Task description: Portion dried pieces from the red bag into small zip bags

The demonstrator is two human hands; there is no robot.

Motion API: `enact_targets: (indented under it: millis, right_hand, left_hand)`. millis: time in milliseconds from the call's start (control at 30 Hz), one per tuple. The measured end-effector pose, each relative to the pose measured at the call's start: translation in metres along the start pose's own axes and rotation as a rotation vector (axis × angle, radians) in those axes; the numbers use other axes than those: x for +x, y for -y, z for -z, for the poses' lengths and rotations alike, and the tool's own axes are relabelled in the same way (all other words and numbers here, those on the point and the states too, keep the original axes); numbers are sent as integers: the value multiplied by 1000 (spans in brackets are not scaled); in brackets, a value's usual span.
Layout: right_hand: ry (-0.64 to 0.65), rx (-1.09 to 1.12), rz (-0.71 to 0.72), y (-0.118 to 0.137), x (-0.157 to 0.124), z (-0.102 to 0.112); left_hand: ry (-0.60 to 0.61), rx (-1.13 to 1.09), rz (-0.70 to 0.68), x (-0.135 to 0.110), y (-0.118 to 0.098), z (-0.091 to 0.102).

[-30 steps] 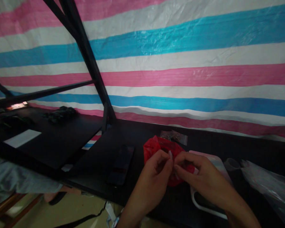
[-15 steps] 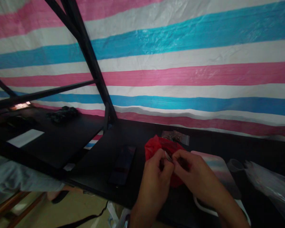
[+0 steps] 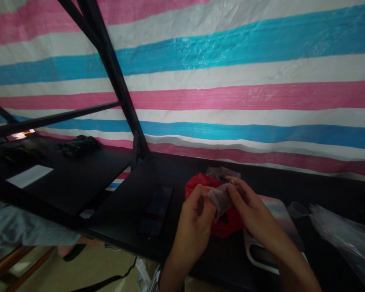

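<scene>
Between my two hands is a small clear plastic bag [image 3: 220, 199], partly covered by my fingers; its contents are too blurred to make out. My left hand [image 3: 194, 221] pinches the bag's left end. On the right, my right hand [image 3: 252, 209] has thumb and fingers closed on its other end. Just below and behind them lies a crumpled red plastic bag [image 3: 228, 225] on the black table [image 3: 124, 211]. Beyond the red bag rests a flat clear bag [image 3: 223, 172] of small brownish pieces, partly hidden by the right hand.
A dark phone [image 3: 156, 211] lies to the left. Under my right forearm is a white device with a shiny plate [image 3: 280, 213]. Farther right are a clear round cup [image 3: 298, 210] and a heap of clear bags [image 3: 343, 235]. A black frame post [image 3: 121, 89] rises at the left.
The small clear bag has come into plain view above the red bag. My right hand has moved up and its fingers now lie along the small bag; the left has shifted slightly left.
</scene>
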State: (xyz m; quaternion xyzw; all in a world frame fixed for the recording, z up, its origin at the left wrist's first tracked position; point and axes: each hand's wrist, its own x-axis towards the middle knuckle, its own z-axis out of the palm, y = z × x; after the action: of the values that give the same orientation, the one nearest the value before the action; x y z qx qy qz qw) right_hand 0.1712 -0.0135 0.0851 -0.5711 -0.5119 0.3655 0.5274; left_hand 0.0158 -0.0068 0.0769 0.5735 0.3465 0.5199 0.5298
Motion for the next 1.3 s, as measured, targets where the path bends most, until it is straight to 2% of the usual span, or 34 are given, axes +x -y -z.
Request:
enact_targets:
  millis: [67, 133, 233, 333, 400, 500, 667, 867, 1133, 1300]
  right_hand:
    - [39, 57, -42, -2, 3, 3]
    - [-5, 53, -47, -3, 6, 7]
    - [-168, -65, -33, -9, 10, 11]
    - [-251, -178, -19, -15, 13, 7]
    - [-244, -193, 1, -15, 13, 2]
    - [-222, -187, 52, -10, 11, -6]
    - [-210, -205, 73, -2, 8, -12]
    - [-177, -218, 99, 2, 7, -15]
    - [-73, -78, 139, 3, 3, -16]
    - [-52, -88, 163, 6, 1, -13]
  left_hand:
    - [0, 60, -3, 2, 3, 2]
    - [-38, 251, -61, 4, 6, 5]
    - [-191, 625, -207, 5, 11, 10]
    - [-356, 905, -205, 6, 19, 14]
    - [-426, 1008, -169, 6, 25, 16]
    - [-458, 1020, -168, 7, 31, 19]
    - [-437, 975, -169, 6, 28, 24]
    - [-156, 1025, -244, 5, 22, 27]
    - [-126, 929, -205, 8, 18, 33]
    - [-135, 911, -195, 10, 16, 34]
